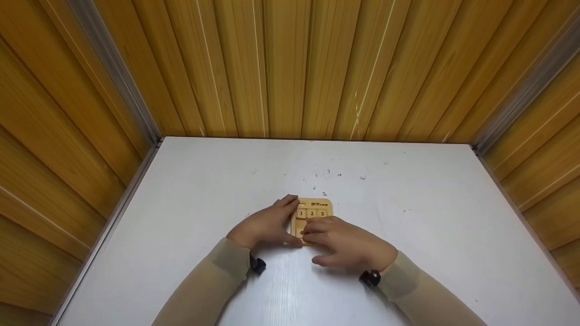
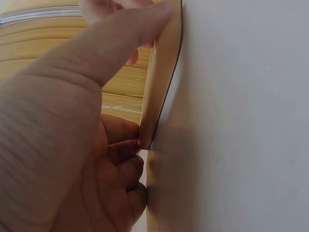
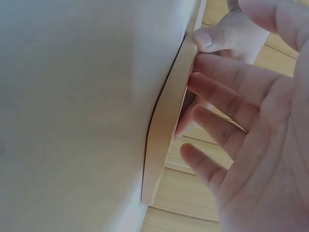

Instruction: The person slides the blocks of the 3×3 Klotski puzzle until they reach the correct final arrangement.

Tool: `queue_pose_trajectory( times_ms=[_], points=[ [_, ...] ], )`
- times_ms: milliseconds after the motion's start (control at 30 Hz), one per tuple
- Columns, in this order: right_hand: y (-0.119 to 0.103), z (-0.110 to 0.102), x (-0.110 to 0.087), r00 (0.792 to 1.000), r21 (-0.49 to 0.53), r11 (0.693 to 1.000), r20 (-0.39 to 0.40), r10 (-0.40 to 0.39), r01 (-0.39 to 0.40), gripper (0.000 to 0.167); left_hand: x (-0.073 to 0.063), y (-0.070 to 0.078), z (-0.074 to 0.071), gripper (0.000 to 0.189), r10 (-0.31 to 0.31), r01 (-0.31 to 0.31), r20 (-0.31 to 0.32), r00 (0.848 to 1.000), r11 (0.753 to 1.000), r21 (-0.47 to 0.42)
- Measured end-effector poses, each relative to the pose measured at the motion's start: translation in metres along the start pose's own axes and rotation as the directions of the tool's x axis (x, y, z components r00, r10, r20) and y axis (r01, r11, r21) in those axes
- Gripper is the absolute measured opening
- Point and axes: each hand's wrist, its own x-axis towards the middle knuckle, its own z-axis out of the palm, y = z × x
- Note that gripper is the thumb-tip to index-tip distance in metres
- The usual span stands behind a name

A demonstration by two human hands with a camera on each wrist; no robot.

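Observation:
A wooden number slide puzzle (image 1: 330,207) lies flat on the white table, with tiles marked 1, 2 and 3 in its top row. Part of a tile with a 4 shows below, and the rest hides under the right hand. My left hand (image 1: 269,223) grips the puzzle's left side, thumb on the near edge and fingertips at the far corner. Over the lower tiles reaches my right hand (image 1: 346,239), its fingertips at the tile face and its thumb held apart. In the right wrist view those fingers (image 3: 227,99) are extended, reaching over the wooden side wall (image 3: 164,125).
The white table (image 1: 190,181) carries small dark scuffs beyond the puzzle. Yellow wood-look panels (image 1: 285,68) rise behind it and on both sides, with grey metal strips at the corners. Both wrists wear dark straps (image 1: 258,265) over beige sleeves.

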Motion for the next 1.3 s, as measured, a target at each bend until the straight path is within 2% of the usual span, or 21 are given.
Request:
queue_pose_trajectory(
  times_ms=[200, 433, 800, 933, 1300],
  points=[
    [-0.003, -0.001, 0.001, 1.000, -0.033, 0.999, 0.012, 0.029, -0.029, 0.055, -0.001, -0.001, -0.001, 0.131, 0.000, 0.000, -0.003, 1.000, 1.000, -0.009],
    [-0.002, 0.000, 0.001, 0.998, -0.003, 0.999, 0.031, 0.055, -0.055, 0.054, -0.003, -0.003, -0.002, 0.131, 0.011, -0.011, -0.005, 1.000, 1.000, 0.002],
    [0.001, 0.002, -0.001, 0.999, -0.011, 0.999, 0.010, 0.040, -0.040, 0.056, -0.003, -0.001, -0.001, 0.131, 0.002, -0.002, -0.004, 1.000, 0.999, 0.032],
    [0.003, 0.001, -0.002, 0.998, 0.014, 0.998, 0.027, 0.062, -0.062, 0.061, -0.003, 0.000, 0.000, 0.131, 0.003, -0.003, -0.003, 1.000, 0.999, 0.044],
    [0.008, 0.000, -0.006, 0.990, 0.102, 0.985, 0.046, 0.137, -0.141, 0.066, -0.001, 0.001, -0.001, 0.129, 0.004, -0.004, 0.009, 1.000, 1.000, 0.006]
  ],
)
